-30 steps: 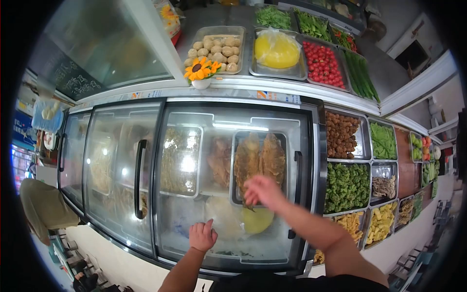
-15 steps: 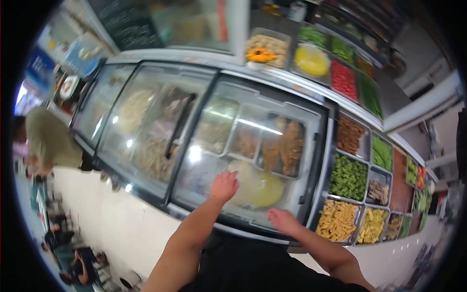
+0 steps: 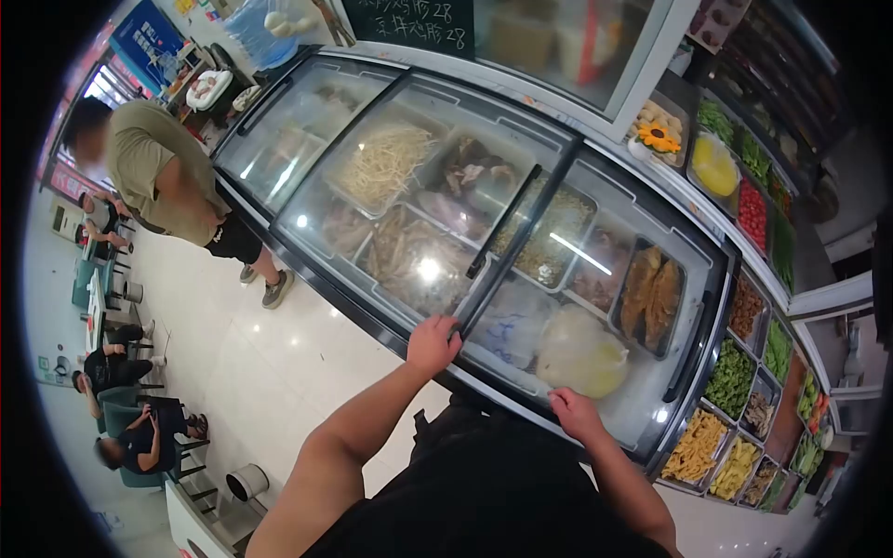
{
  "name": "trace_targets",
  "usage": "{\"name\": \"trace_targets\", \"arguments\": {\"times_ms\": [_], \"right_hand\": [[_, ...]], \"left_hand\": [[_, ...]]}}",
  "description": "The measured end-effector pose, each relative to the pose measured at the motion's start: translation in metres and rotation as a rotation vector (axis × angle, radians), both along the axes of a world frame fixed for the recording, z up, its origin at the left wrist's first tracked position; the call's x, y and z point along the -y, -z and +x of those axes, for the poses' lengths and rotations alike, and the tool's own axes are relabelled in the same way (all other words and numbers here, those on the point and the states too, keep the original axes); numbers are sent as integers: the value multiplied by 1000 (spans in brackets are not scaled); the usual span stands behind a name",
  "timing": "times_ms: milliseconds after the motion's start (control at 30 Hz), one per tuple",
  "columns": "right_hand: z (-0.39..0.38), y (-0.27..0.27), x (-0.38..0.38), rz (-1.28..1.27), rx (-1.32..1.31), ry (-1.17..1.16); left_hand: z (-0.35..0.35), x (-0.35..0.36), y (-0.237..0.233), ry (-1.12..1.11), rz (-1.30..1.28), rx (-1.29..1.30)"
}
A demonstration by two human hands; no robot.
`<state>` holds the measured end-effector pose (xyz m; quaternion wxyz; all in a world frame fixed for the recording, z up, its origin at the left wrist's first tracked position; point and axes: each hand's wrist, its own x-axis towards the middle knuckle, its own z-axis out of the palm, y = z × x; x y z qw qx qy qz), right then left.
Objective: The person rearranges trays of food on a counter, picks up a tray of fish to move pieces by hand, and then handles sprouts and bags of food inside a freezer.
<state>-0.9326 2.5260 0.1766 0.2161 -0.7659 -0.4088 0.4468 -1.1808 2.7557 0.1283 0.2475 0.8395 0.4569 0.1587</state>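
My left hand (image 3: 434, 345) lies on the front frame of the display freezer (image 3: 367, 321), by the black bar between two glass lids, its fingers stretched over the frame. Farther right, my right hand (image 3: 577, 415) has bent fingers over the front edge of the right glass lid (image 3: 609, 423). Under this glass are a bag with pale yellow contents (image 3: 584, 358), a whitish bag with blue marks (image 3: 510, 325) and a dark tray with brown fried-looking pieces (image 3: 649, 298). The middle lid covers trays of pale strips (image 3: 386, 166) and pale meat-like pieces (image 3: 419, 256).
Metal trays of greens (image 3: 731, 379), yellow strips (image 3: 693, 445) and other food stand to the right. A person in an olive shirt (image 3: 158, 153) stands at the freezer's left end. Seated people (image 3: 153, 437) and a bin (image 3: 247, 483) are at lower left.
My view has swung left, showing more of the floor and the standing person. Both hands have come from over the glass to the freezer's front edge.
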Motion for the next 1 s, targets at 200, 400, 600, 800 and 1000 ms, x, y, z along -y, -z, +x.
{"name": "trace_targets", "arguments": {"times_ms": [200, 400, 600, 800, 1000], "right_hand": [[-25, 1, -25, 26, 89, -42], [-31, 17, -29, -81, 36, 61], [-36, 18, -32, -119, 35, 105], [-33, 14, -36, -75, 93, 48], [-34, 6, -54, -117, 102, 32]], "left_hand": [[24, -59, 11, -52, 9, 76], [75, -103, -2, 2, -117, -41], [91, -123, 15, 43, -79, -105], [86, -131, 23, 75, -41, -78], [50, -182, 15, -8, -53, -156]]}}
